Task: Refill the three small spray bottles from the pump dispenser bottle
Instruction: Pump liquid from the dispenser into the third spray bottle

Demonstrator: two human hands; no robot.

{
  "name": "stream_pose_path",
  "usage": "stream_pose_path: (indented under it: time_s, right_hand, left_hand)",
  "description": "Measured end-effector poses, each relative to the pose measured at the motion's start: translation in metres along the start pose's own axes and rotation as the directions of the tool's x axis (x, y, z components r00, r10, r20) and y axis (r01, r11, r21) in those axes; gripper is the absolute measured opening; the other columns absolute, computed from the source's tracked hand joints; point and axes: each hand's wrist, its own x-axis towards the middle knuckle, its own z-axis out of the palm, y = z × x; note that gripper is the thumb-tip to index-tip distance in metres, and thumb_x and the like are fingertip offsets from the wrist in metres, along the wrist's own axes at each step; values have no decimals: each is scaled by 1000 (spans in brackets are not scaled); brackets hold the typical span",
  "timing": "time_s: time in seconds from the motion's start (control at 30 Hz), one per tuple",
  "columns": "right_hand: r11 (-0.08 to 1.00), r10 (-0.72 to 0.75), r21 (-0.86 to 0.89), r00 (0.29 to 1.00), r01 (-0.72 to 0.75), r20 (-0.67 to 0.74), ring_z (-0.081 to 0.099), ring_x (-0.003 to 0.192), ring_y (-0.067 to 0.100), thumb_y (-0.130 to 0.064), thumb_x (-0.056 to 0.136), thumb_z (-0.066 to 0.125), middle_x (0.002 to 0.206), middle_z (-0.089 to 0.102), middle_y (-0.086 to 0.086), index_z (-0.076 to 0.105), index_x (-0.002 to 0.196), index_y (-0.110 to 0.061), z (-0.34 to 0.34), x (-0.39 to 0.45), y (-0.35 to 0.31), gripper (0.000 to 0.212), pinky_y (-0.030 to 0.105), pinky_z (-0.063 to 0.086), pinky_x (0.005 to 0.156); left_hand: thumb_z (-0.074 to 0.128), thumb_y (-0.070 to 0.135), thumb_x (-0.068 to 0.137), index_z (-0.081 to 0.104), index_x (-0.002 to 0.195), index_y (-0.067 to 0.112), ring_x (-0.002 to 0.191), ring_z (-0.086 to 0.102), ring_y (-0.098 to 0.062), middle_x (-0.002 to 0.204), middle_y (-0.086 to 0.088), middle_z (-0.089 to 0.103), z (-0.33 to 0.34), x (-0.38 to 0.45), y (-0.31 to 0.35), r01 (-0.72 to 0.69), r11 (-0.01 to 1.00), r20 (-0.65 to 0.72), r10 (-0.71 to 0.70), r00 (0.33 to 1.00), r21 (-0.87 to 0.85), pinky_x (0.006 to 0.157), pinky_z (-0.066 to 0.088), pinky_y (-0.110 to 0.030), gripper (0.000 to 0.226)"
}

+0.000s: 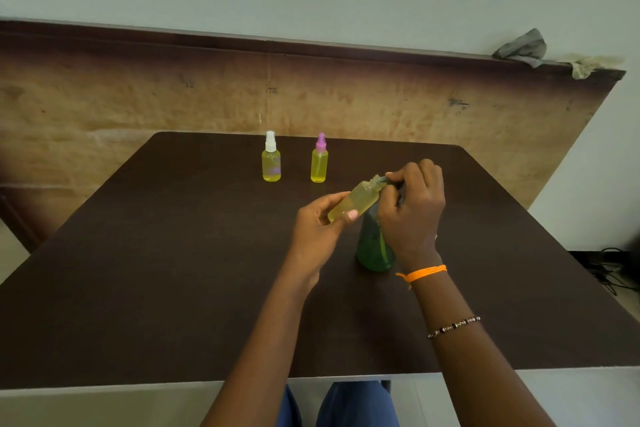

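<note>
My left hand (320, 227) holds a small uncapped spray bottle (356, 199) of yellow liquid, tilted with its open neck up and to the right. My right hand (414, 210) rests on top of the green pump dispenser bottle (372, 250), fingers curled over the pump head, whose spout meets the small bottle's neck. The pump head is mostly hidden by my fingers. Two more small bottles of yellow liquid stand upright at the back of the dark table (173, 270): one with a white sprayer (271, 158), one with a pink sprayer (319, 159).
A wooden board (138, 97) leans against the wall behind the table. Crumpled cloths (523, 47) lie on its top right corner. Cables (613, 270) lie on the floor to the right. My knees show below the table's near edge.
</note>
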Motion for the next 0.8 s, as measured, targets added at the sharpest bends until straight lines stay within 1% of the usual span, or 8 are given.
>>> stream_pose_path:
  time_s: [0.13,0.2,0.27,0.33,0.47,0.53,0.67,0.8]
  right_hand:
    - [1000,20,7,1000,-20,-1,39,71,19,-1,73,42,71,47,12,54,69,-1,1,-1,-1,12,23,31,63]
    - [1000,27,10,1000,-27,-1,39,71,18,-1,73,42,71,47,11,54,69,-1,1,-1,-1,13,23,31,63]
    - [999,31,9,999,-31,-6,39,71,18,-1,73,41,71,47,12,54,69,-1,1,-2,-1,14,24,32,63]
    - [999,39,14,999,-38,-10,39,71,18,-1,73,41,71,47,12,55,69,-1,1,-2,-1,15,23,32,63]
    - [998,62,26,998,-61,-6,40,72,18,-1,73,40,71,47,11,56,69,-1,0,-2,-2,16,22,32,63]
    - [997,67,25,998,-67,-1,40,72,17,-1,74,40,72,47,11,56,70,-1,-1,-2,-3,16,21,32,64]
    - [996,85,27,996,-85,20,45,73,20,-2,74,39,74,50,12,59,73,0,-3,-2,-7,21,20,33,64]
    - [992,117,52,993,-118,24,53,75,26,-5,75,37,78,56,13,68,86,3,-10,-5,-12,34,20,39,68]
  left_hand:
    - [58,8,90,61,103,24,95,60,-4,99,8,65,2,-1,-4,24,1000,32,-24,999,-2,90,48,-26,21]
    - [58,9,90,61,101,24,94,59,-3,99,7,65,3,-1,-5,26,1000,30,-26,999,-7,85,48,-20,19]
    - [58,10,90,61,102,23,90,58,-1,98,6,65,4,-1,-5,20,1000,28,-20,999,0,76,47,-10,18]
    - [57,9,90,61,105,18,88,58,0,98,5,65,5,-1,-6,17,1000,26,-17,1000,-4,70,46,-6,18]
    - [57,6,90,60,114,9,87,60,0,99,2,65,6,-1,-9,28,1000,30,-28,999,1,71,47,-6,24]
    - [58,4,88,60,116,4,83,62,3,97,3,66,6,-2,-10,28,1000,33,-28,999,13,72,48,-8,28]
    - [62,1,85,61,113,5,76,63,7,93,4,66,5,-6,-11,35,999,11,-35,999,28,69,48,-8,29]
    - [65,0,82,62,110,8,72,62,11,90,5,66,3,-9,-10,36,999,-17,-35,999,34,66,47,-7,29]
